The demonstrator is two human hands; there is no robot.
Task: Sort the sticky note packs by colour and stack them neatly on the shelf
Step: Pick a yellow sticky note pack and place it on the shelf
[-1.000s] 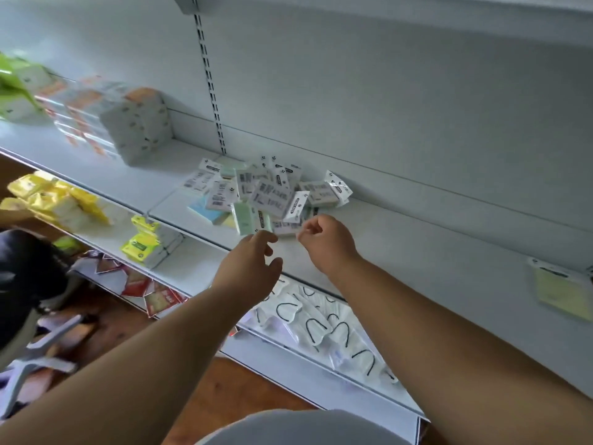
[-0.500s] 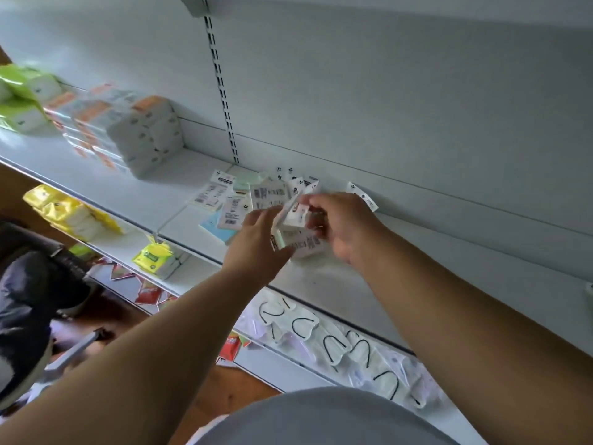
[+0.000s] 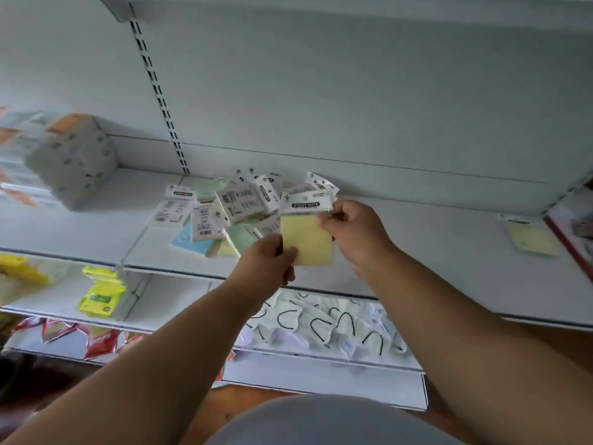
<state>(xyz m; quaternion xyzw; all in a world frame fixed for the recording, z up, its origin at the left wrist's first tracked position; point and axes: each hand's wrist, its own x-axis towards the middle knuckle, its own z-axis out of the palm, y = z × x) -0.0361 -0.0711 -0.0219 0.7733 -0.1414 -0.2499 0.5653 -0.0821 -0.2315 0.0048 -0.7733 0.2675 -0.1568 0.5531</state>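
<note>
A yellow sticky note pack [image 3: 309,240] with a white "STICKY NOTE" header is held up in front of the white shelf [image 3: 417,252]. My left hand [image 3: 266,268] pinches its lower left corner. My right hand [image 3: 356,232] grips its upper right edge by the header. Behind it lies a loose pile of sticky note packs [image 3: 224,213], mixed blue, green and yellow, many showing white barcode backs. One yellow pack [image 3: 532,240] lies alone on the shelf at the far right.
Stacked white tissue packs [image 3: 73,162] stand on the shelf at the left. The lower shelf holds yellow-green packs [image 3: 101,295] and white packets with black loops [image 3: 321,326]. A slotted upright [image 3: 160,101] runs up the back panel. A red-edged object [image 3: 574,232] sits far right.
Both hands reached into the pile, lifted one pack out and turned it so its yellow front faces me. The camera view shifted left and closer.
</note>
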